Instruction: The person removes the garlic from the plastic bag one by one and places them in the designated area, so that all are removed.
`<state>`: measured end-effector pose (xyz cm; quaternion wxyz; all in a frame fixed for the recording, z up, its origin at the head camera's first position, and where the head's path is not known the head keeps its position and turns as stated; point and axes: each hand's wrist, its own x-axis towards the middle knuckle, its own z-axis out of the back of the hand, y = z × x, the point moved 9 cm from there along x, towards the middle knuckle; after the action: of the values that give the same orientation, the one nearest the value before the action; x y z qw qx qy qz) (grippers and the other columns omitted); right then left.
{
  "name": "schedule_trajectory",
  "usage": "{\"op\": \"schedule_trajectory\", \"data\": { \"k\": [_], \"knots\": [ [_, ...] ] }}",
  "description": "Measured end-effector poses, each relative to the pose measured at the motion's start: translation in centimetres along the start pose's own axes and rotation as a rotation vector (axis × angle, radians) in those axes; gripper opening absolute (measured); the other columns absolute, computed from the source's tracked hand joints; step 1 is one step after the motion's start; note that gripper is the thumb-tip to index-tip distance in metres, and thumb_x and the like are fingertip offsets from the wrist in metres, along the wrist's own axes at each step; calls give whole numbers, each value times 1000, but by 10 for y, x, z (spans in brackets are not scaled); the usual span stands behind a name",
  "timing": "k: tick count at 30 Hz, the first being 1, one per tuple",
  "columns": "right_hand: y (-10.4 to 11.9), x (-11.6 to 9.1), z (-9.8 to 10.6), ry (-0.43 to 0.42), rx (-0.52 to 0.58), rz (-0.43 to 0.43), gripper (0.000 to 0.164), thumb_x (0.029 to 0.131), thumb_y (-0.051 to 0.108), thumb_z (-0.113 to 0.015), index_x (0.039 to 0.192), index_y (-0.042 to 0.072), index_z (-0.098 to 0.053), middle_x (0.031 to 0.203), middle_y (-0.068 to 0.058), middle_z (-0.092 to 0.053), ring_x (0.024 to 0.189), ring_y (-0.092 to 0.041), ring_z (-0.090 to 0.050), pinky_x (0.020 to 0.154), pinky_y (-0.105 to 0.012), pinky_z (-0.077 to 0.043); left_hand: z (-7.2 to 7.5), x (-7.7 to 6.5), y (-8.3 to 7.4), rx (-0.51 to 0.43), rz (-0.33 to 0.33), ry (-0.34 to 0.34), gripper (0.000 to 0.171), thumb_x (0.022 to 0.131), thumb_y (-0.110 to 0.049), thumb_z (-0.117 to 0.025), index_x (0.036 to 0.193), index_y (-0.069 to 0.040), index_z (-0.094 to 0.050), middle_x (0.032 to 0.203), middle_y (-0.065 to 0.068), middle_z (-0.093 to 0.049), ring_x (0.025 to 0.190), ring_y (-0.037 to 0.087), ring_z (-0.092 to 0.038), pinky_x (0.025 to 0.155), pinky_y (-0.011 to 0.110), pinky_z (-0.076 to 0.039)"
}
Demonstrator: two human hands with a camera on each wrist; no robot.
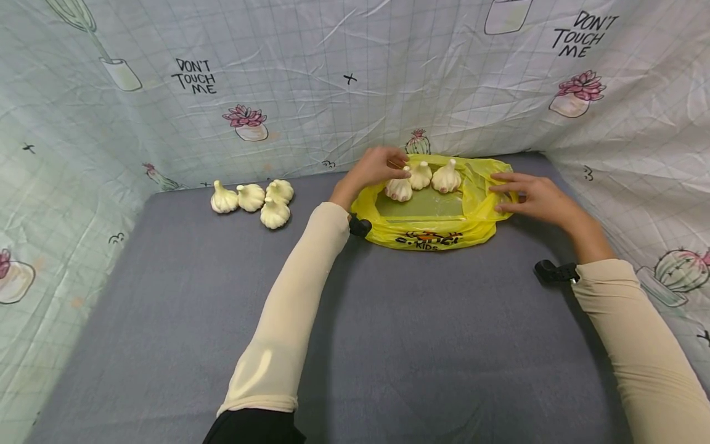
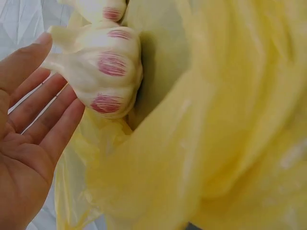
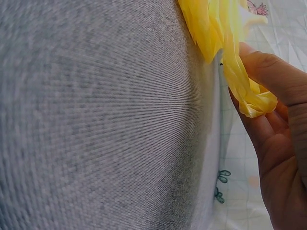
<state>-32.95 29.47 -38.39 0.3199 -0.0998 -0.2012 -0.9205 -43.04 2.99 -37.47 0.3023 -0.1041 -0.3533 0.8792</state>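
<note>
See grey table (image 1: 416,345) under yellow bag (image 1: 478,216). Note right hand (image 1: 535,196) pinching bag's right edge; left hand (image 1: 381,165) over bag's left side, fingers straight, apparently released, against one bulb (image 2: 112,81). Count three garlic bulbs (image 1: 446,178) inside bag, four loose bulbs (image 1: 274,214) left of bag. Reckon bagging under half done.

So the yellow plastic bag (image 1: 477,228) sits mouth-up, crinkly, with "KIDS" printed on its 6 o'clock side. Right hand (image 1: 535,196) has the rim pinched around 3 o'clock. Inside there's three pale garlic bulbs (image 1: 446,179) (pinkish-purple streaks on them, kinda pretty tbh), stems up, bunched from 10 to 1 o'clock. Left hand (image 1: 377,166) is at the 10 o'clock one, fingers pretty straight against it. Four more creamy bulbs (image 1: 275,213) huddle well off at the bag's 9 o'clock.
</note>
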Motion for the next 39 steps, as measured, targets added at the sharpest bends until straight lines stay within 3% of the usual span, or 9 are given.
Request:
{"op": "schedule_trajectory", "data": {
  "k": [9,16,21,27,32,39],
  "knots": [
    [-2,0,-2,-2,-2,2,43,80,10,-86,120,3,-75,138,-17,-61,69,1,-49,64,-20,-39,1,6,6,-50,76,17,26,94,-25,-77,114,-8,-77,114,7,-75,104,19,-68,88,27,-54],
    [-2,-1,1,-3,0,-5,43,80,9,-85,121,3,-75,138,-17,-61,69,0,-49,63,-20,-38,2,7,4,-76,68,1,22,93,-23,-78,107,-7,-80,110,9,-76,91,17,-68,75,24,-51],
    [-2,-2,1,-3,-3,-1,43,80,9,-85,122,3,-74,139,-16,-61,69,0,-49,63,-20,-38,3,4,6,-113,66,-14,21,92,-22,-78,106,-5,-80,107,10,-76,79,14,-60,67,23,-45],
    [-1,-4,2,-11,3,6,44,80,9,-85,122,2,-74,138,-17,-61,69,-1,-49,64,-19,-38,9,-4,5,-143,38,-33,22,93,-20,-77,108,-4,-80,110,10,-76,88,14,-65,75,24,-50],
    [-1,-5,2,-18,11,7,44,79,8,-85,121,2,-74,138,-17,-62,69,-1,-49,64,-19,-37,21,-17,-4,-148,-3,-56,23,94,-20,-77,109,-3,-79,107,9,-77,96,19,-70,87,34,-55],
    [-1,-5,3,-13,5,-5,45,79,9,-86,122,3,-74,139,-16,-61,70,-2,-50,65,-18,-38,39,-41,-14,-125,-19,-103,24,95,-22,-76,111,-5,-79,103,8,-77,95,18,-71,88,34,-56]
  ]
}}
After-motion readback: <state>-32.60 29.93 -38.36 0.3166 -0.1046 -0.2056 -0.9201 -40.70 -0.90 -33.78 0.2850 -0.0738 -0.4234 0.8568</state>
